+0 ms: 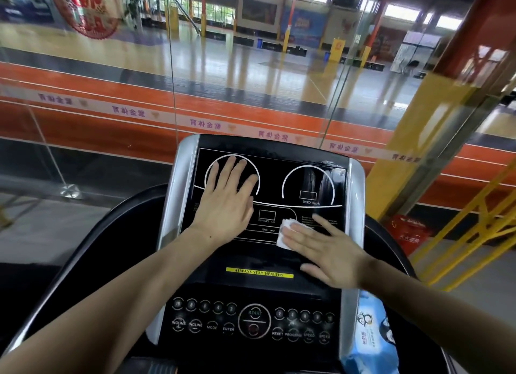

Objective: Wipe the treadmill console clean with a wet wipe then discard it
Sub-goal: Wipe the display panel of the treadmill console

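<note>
The left hand (226,203) lies flat on the left part of the glossy black treadmill console (268,183), fingers straight and slightly spread over the left white dial ring (208,170), which it mostly covers; it holds nothing. Its forearm runs off the near left corner, cut by the frame edge. Near the middle, small white boxes and labels for distance and time can just be read, partly hidden between the two hands. Below them a yellow strip reading ALWAYS STAY HEALTHY (259,272) crosses the console, and nearer still sits a row of round buttons (252,319) whose numbers are blurred. Right of centre, the small white folded wet wipe (284,235) lies on the console under the fingers of the right hand (324,248), which presses it down with fingers straight and together; only the wipe's left edge shows, the rest being hidden under the hand. Above it the right dial ring (308,183), marked SPEED, shows pale streaks across the gloss. Fine print beside the right hand is too small to read. At the near right edge a blue-and-white soft packet of wipes (372,334) rests against the console's silver side rail (350,304), its lower end cut off.
</note>
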